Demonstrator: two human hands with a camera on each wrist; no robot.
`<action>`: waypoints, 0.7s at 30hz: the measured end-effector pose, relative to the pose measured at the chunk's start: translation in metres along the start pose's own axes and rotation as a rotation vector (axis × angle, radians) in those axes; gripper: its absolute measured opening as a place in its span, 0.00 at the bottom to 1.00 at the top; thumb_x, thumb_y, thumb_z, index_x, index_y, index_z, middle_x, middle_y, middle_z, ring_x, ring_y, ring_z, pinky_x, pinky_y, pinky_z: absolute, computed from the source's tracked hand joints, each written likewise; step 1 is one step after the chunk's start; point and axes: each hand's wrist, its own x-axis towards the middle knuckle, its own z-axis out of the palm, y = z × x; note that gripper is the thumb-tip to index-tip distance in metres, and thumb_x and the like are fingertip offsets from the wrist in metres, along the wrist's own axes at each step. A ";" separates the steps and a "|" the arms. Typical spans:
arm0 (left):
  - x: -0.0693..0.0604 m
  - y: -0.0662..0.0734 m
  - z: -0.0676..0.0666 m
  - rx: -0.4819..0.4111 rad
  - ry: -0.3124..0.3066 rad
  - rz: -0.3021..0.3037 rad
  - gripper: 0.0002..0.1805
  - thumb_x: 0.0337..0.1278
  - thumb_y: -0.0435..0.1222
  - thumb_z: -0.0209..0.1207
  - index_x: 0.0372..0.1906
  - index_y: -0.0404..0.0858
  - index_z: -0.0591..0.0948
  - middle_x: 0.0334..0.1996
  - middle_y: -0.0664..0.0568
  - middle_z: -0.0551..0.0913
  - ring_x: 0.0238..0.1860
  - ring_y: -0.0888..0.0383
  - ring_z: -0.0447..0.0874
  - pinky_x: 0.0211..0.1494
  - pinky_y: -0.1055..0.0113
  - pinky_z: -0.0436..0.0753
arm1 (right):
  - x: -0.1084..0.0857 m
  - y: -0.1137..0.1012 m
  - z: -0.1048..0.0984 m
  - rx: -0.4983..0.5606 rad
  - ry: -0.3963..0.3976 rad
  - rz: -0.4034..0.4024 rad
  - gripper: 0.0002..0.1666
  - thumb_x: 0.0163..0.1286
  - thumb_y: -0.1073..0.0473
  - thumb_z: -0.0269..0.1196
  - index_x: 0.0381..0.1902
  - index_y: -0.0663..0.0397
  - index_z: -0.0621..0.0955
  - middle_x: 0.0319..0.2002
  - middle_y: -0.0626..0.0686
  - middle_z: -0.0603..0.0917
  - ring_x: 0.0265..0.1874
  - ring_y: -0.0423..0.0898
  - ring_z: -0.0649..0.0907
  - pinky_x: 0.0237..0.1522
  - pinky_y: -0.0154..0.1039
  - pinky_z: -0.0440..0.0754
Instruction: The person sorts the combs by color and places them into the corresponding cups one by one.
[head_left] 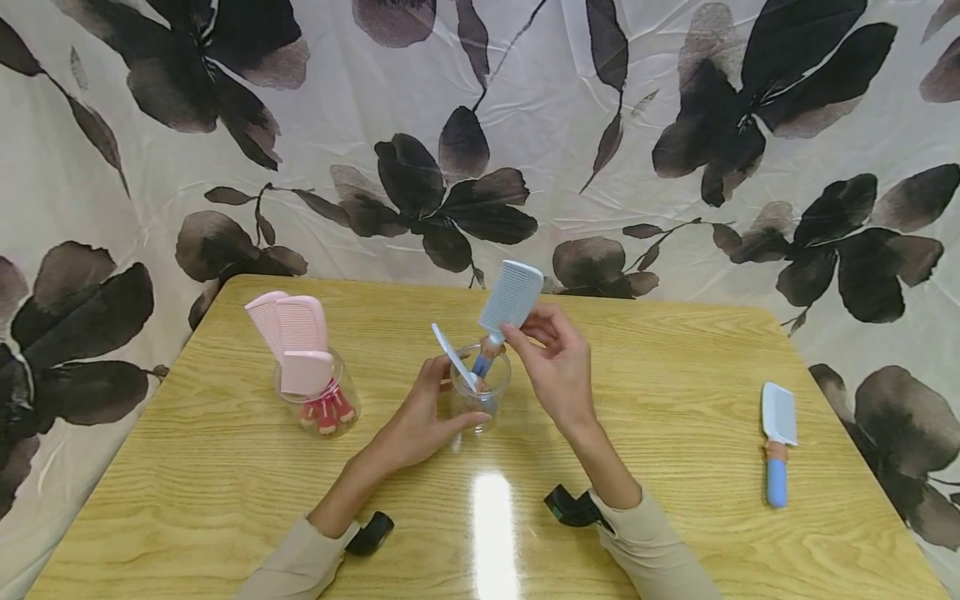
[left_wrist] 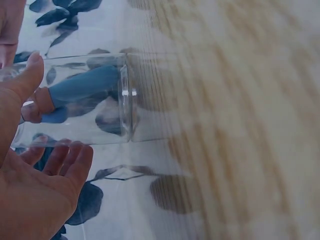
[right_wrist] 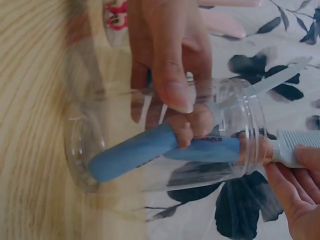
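My left hand holds a clear jar upright on the table, with thumb and fingers on either side of its wall. One light blue comb leans inside the jar, its blue handle low against the wall. With thumb and fingertips, my right hand pinches a second light blue comb at the base of its toothed head. That comb's blue handle is inside the jar mouth, above the jar's base. A third light blue comb lies alone on the right of the table.
Left of my hands stands another clear jar holding several pink combs with red handles. The wooden table ends at a floral cloth hung behind it. A bright light reflection shows on the front tabletop.
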 end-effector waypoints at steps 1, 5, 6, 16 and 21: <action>0.000 0.000 0.000 0.002 0.001 0.004 0.46 0.57 0.32 0.74 0.75 0.34 0.59 0.64 0.33 0.65 0.65 0.43 0.69 0.66 0.45 0.78 | -0.001 0.001 0.001 -0.005 -0.006 0.008 0.15 0.68 0.74 0.67 0.50 0.72 0.78 0.45 0.66 0.86 0.44 0.46 0.88 0.48 0.44 0.88; -0.001 0.001 0.000 -0.010 -0.002 0.000 0.47 0.57 0.32 0.74 0.76 0.36 0.59 0.65 0.33 0.65 0.66 0.43 0.68 0.67 0.46 0.77 | -0.003 0.001 0.003 -0.026 -0.038 0.027 0.14 0.68 0.72 0.68 0.50 0.71 0.79 0.45 0.65 0.86 0.45 0.50 0.88 0.47 0.43 0.89; -0.001 0.002 0.000 -0.010 0.000 0.002 0.47 0.57 0.32 0.74 0.76 0.36 0.59 0.65 0.34 0.65 0.66 0.43 0.68 0.67 0.46 0.77 | -0.004 0.001 0.004 -0.034 -0.050 0.028 0.14 0.69 0.72 0.68 0.50 0.70 0.79 0.46 0.65 0.86 0.45 0.52 0.88 0.47 0.43 0.89; -0.002 0.002 0.001 -0.001 0.005 -0.012 0.44 0.57 0.33 0.74 0.73 0.35 0.61 0.65 0.37 0.65 0.67 0.43 0.68 0.66 0.44 0.77 | -0.008 0.006 0.008 -0.173 -0.132 -0.020 0.13 0.70 0.67 0.68 0.51 0.63 0.82 0.46 0.60 0.88 0.45 0.53 0.89 0.49 0.42 0.88; -0.003 0.001 0.001 0.003 0.009 -0.004 0.43 0.57 0.34 0.74 0.73 0.35 0.61 0.65 0.38 0.65 0.66 0.43 0.69 0.66 0.44 0.77 | -0.008 0.006 0.008 -0.257 -0.158 -0.064 0.11 0.70 0.65 0.69 0.48 0.62 0.84 0.44 0.56 0.89 0.42 0.50 0.88 0.48 0.44 0.88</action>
